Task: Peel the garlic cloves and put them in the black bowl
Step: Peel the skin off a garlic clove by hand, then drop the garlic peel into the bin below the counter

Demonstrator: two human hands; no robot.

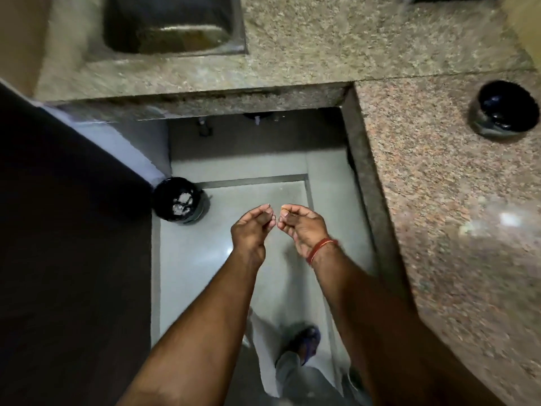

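Peeling over the floor bin: left hand curled, contents hidden; right hand pinching a small garlic clove. Best to rub skin off above the bin, then carry rightward to the black bowl on the counter.

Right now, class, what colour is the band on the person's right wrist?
Red-orange. The wrist band shows clearly in the head view, just below the right hand.
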